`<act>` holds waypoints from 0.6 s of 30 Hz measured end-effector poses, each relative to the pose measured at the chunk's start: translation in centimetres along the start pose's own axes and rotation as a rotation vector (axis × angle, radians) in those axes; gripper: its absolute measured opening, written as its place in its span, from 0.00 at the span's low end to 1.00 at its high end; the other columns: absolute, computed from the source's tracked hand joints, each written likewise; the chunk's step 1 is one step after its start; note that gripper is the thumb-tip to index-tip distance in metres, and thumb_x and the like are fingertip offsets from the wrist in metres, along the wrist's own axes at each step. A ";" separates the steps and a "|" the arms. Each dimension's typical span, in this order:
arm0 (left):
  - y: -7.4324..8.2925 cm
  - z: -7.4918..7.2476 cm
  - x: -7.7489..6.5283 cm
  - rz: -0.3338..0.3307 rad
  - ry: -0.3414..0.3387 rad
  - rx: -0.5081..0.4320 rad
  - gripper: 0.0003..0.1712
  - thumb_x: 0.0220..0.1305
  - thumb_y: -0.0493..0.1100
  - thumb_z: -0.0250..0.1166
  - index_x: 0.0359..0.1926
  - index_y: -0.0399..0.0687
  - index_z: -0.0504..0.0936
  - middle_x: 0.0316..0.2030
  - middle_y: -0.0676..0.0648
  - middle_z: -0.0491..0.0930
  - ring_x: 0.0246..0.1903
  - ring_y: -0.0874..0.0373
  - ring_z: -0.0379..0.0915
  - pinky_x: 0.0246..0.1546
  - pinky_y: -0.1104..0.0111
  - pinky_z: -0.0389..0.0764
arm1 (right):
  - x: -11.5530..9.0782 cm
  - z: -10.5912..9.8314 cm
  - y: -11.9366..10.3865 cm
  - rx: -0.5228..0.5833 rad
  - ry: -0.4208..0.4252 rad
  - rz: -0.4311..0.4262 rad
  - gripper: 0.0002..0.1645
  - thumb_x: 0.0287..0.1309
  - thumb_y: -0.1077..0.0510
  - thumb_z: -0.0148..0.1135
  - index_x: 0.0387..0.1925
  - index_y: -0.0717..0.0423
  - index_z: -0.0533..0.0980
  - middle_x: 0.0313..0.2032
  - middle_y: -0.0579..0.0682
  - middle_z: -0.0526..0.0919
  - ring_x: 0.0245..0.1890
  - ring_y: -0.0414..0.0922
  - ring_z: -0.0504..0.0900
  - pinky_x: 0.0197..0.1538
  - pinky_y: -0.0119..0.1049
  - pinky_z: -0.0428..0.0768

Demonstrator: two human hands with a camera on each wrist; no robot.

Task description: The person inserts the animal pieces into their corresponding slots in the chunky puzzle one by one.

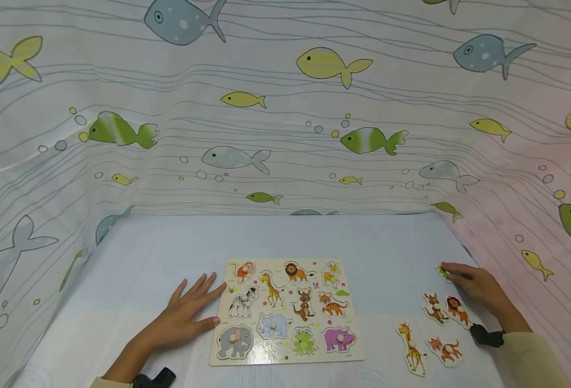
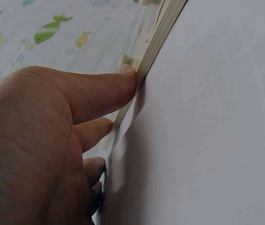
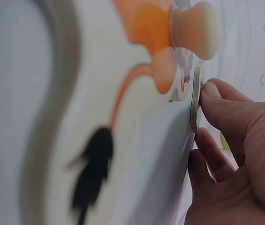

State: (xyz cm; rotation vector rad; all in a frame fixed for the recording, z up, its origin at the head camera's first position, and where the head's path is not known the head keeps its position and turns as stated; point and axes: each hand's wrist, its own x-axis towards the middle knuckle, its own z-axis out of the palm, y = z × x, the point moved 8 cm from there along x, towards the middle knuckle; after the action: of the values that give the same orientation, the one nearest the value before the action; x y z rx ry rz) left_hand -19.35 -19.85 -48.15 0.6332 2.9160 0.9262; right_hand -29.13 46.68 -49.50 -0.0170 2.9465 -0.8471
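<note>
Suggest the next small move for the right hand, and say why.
Probably lift the green piece and carry it toward the puzzle board. The right hand has its fingers on it, and the board's frog picture shows no knob, unlike the hippo piece. The fingers partly cover the green piece, so a frog match is only likely.

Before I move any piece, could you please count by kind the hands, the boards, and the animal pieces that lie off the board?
Hands: 2 (left hand, right hand)
Board: 1
Pieces off the board: 5 (giraffe, tiger, kangaroo, lion, partly hidden green piece)
Total: 8
</note>
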 end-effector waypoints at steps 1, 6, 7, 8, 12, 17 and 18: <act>0.0 0.0 0.0 -0.001 0.000 -0.002 0.39 0.62 0.59 0.66 0.72 0.55 0.70 0.75 0.36 0.58 0.74 0.30 0.48 0.70 0.33 0.39 | 0.0 0.0 -0.1 -0.006 0.004 -0.001 0.26 0.72 0.51 0.57 0.63 0.63 0.74 0.66 0.70 0.71 0.67 0.73 0.65 0.62 0.67 0.68; 0.1 0.0 0.0 0.005 0.007 -0.001 0.39 0.62 0.59 0.66 0.71 0.54 0.70 0.75 0.35 0.59 0.74 0.30 0.49 0.69 0.33 0.40 | 0.0 -0.3 -0.5 -0.042 0.046 -0.026 0.23 0.71 0.53 0.59 0.60 0.63 0.78 0.63 0.69 0.75 0.64 0.73 0.68 0.59 0.66 0.71; 0.0 0.0 0.0 0.007 0.010 -0.001 0.39 0.62 0.59 0.66 0.71 0.54 0.70 0.75 0.35 0.59 0.74 0.29 0.49 0.69 0.33 0.40 | 0.0 -0.4 -0.6 -0.052 0.058 -0.034 0.22 0.70 0.53 0.59 0.59 0.62 0.78 0.62 0.68 0.76 0.63 0.72 0.69 0.59 0.65 0.71; 0.0 0.0 0.0 0.007 0.013 -0.003 0.39 0.62 0.59 0.66 0.71 0.54 0.70 0.75 0.35 0.59 0.74 0.29 0.49 0.70 0.33 0.40 | 0.0 -0.5 -0.7 -0.074 0.074 -0.040 0.22 0.70 0.51 0.60 0.58 0.61 0.79 0.62 0.67 0.77 0.63 0.71 0.71 0.58 0.63 0.73; 0.0 0.0 0.0 0.009 0.023 0.001 0.39 0.61 0.59 0.67 0.71 0.54 0.70 0.75 0.35 0.59 0.74 0.30 0.49 0.71 0.34 0.39 | 0.1 -0.9 -1.1 -0.104 0.113 -0.076 0.22 0.69 0.51 0.60 0.56 0.61 0.80 0.61 0.66 0.78 0.62 0.69 0.73 0.57 0.60 0.73; -0.1 0.0 0.0 0.007 0.023 0.015 0.39 0.61 0.58 0.67 0.72 0.55 0.70 0.75 0.36 0.59 0.74 0.30 0.49 0.71 0.35 0.39 | 0.0 -1.2 -1.4 -0.096 0.145 -0.087 0.22 0.69 0.51 0.61 0.55 0.62 0.81 0.60 0.67 0.78 0.61 0.70 0.74 0.56 0.58 0.74; -0.1 0.0 0.0 0.005 0.021 0.012 0.39 0.62 0.58 0.67 0.72 0.55 0.70 0.75 0.36 0.59 0.74 0.31 0.49 0.72 0.36 0.38 | 0.0 -1.2 -1.4 -0.095 0.152 -0.084 0.22 0.69 0.50 0.61 0.55 0.62 0.81 0.60 0.67 0.79 0.61 0.70 0.74 0.56 0.52 0.77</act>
State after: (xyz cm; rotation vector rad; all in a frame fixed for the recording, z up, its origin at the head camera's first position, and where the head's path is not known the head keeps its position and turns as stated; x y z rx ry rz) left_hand -19.40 -19.91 -48.21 0.6361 2.9419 0.9218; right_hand -29.25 46.13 -47.74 -0.0859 3.1464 -0.7494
